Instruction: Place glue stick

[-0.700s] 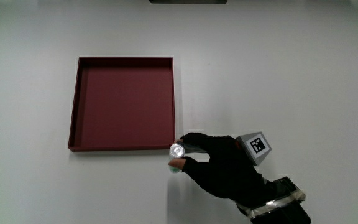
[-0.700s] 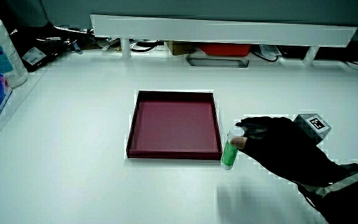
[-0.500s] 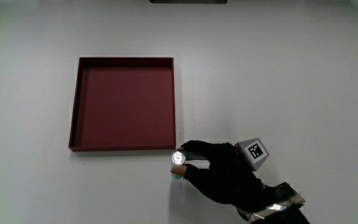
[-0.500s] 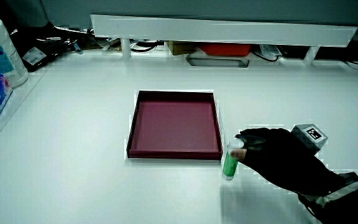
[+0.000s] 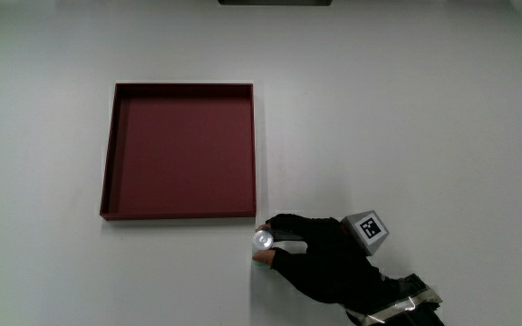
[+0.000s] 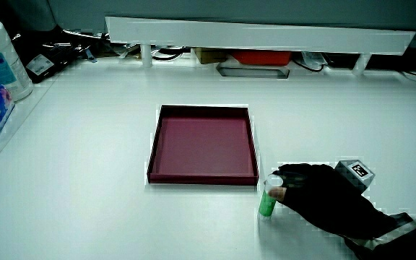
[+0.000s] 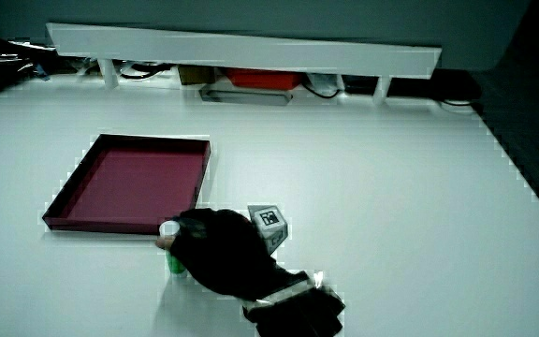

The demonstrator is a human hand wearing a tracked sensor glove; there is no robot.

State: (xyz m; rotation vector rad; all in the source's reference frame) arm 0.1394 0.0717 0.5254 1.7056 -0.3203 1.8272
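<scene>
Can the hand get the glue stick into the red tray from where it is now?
Probably yes. The hand grips the upright glue stick just outside the red tray's corner nearest the person. The tray is empty, its walls look low, and nothing lies between them.

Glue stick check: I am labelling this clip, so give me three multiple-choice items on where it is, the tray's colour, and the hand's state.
1. Where is the glue stick?
A. inside the tray
B. on the table beside the tray's corner, nearer the person
C. on the partition

2. What colour is the tray?
A. dark red
B. blue
C. yellow

3. What is the hand doing?
A. spread flat, holding nothing
B. gripping the tray
C. grasping the upright glue stick

Answers: 1 B, the stick stands outside the rim in both side views. 2 A, every view shows it. 3 C, fingers wrap its top.
</scene>
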